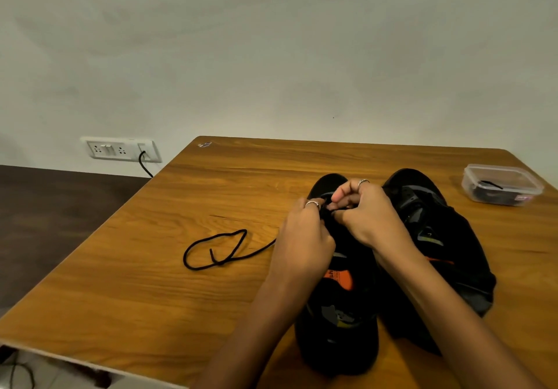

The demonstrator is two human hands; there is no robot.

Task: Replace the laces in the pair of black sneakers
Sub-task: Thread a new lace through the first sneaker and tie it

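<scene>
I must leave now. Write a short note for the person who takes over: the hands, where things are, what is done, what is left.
Left hand and right hand both pinch the black lace at the left sneaker, near its toe. The lace's free end lies looped on the table.
Right sneaker shows no lace.
Plastic box at far right holds something dark.
Left to do: both sneakers still need lacing.

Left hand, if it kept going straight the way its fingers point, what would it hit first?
The left hand points away across the left sneaker, so it would probably meet that shoe's toe first, then bare table; depth is unclear.
</scene>
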